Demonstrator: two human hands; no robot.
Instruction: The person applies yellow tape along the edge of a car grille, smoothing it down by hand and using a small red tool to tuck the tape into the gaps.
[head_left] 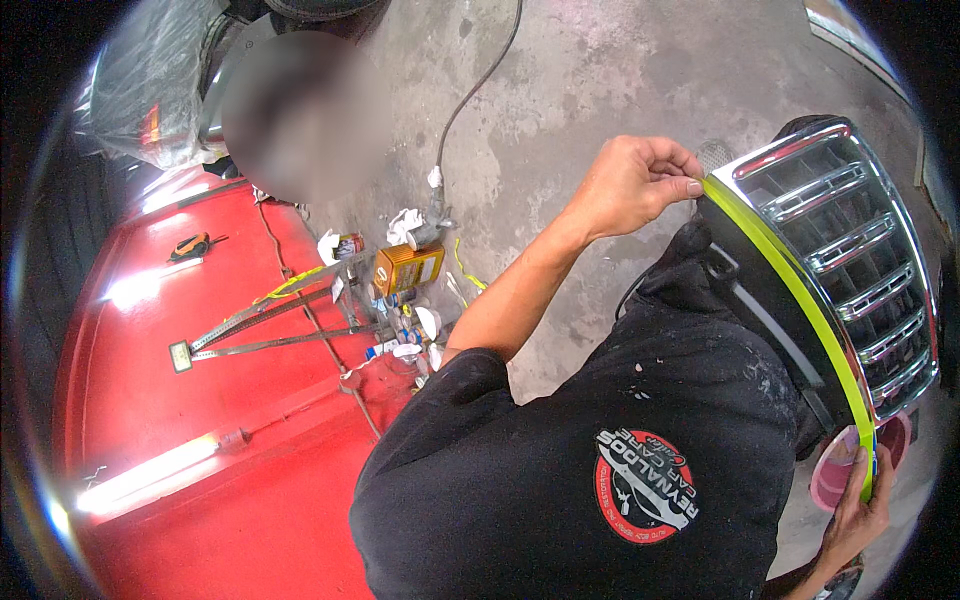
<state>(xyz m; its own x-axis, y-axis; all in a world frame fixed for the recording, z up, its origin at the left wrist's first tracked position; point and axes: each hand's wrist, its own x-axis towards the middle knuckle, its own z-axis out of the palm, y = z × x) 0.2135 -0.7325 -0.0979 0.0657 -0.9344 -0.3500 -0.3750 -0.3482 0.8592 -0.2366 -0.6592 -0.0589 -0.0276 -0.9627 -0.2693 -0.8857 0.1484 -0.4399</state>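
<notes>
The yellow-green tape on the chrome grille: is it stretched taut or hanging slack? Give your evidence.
Taut. The tape runs in one smooth line along the grille edge, pinched by the left hand and the right hand.

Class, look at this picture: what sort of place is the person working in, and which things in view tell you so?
Most likely a car body or paint workshop. A chrome car grille is having yellow-green masking tape laid along its edge by both hands, a red car body panel lies alongside, and small cans and bottles stand on the stained concrete floor.

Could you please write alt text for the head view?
A left hand and right hand press yellow-green tape along the edge of a chrome car grille. Left lies a red panel, with small tools on the concrete floor.
</notes>
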